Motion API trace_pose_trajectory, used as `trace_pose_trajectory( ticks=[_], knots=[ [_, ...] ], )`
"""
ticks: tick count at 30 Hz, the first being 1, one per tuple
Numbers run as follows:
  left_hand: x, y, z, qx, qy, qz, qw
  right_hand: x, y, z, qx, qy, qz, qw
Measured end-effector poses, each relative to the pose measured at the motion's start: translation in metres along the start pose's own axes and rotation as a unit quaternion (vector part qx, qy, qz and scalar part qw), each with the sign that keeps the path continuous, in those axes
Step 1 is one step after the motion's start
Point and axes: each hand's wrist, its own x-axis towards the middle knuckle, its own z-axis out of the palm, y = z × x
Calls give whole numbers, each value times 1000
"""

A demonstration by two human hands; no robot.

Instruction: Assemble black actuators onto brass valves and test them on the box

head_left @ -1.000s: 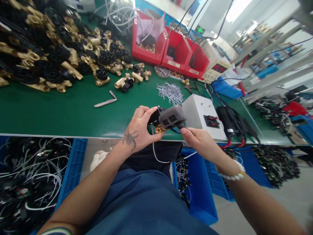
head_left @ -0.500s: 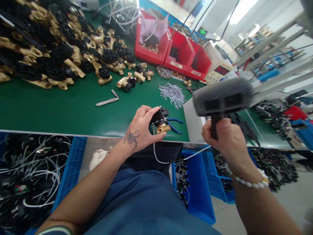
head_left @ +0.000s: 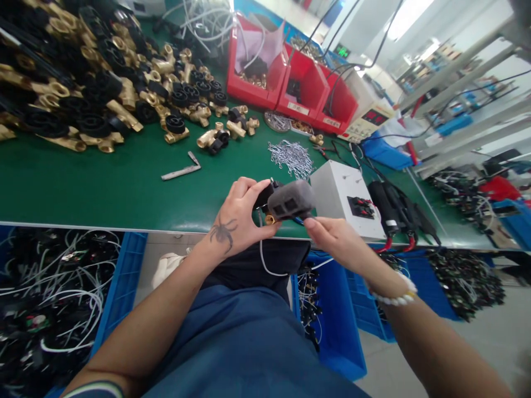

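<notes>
My left hand [head_left: 238, 221] is closed around a brass valve [head_left: 270, 219] with a black housing on top, held at the front edge of the bench. A pale cable [head_left: 262, 255] hangs down from it. The fist of my right hand [head_left: 334, 236] grips a mallet, whose grey head [head_left: 291, 200] lies over the right side of the valve and hides most of it. Whether the head touches the valve I cannot tell. Pliers with blue handles [head_left: 297, 220] are mostly covered by the mallet. A pile of small metal clips [head_left: 291, 157] lies just beyond.
Many brass valves with black caps [head_left: 124, 94] are heaped at the back left. Red bins [head_left: 257, 99] stand behind the clips. A grey metal box [head_left: 342, 190] is on the right, and a folded metal strip [head_left: 181, 172] on the left. Blue crates [head_left: 120, 287] sit below.
My right hand has swung the mallet left and down, from above the grey box to the valve. The left hand keeps its hold and has hardly moved.
</notes>
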Motion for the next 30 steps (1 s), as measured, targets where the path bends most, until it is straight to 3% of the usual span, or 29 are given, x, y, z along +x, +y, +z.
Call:
trace_pose_trajectory(
  ticks=[3,6,8,13,18,22,24,30],
  knots=[
    [0,0,0,-1,2,-3,1000,3,-3,0,-32,-31,12,999],
    [1,1,0,-4,-9,-2,1000,1,-3,-4,34,37,-10,999],
    [1,1,0,-2,-10,1,1000,1,-2,-1,57,49,-8,997],
    [1,0,1,-3,3,0,1000,3,-6,3,-33,-22,13,999],
    [1,1,0,-3,-8,-1,1000,-1,-9,-5,21,58,-7,998],
    [1,1,0,9,4,2,1000,1,-4,9,-29,-20,32,999],
    [1,2,1,8,3,0,1000,4,-3,14,-12,-31,26,999],
    [-3,3,3,-12,29,-7,999,20,2,34,147,101,6,984]
  ],
)
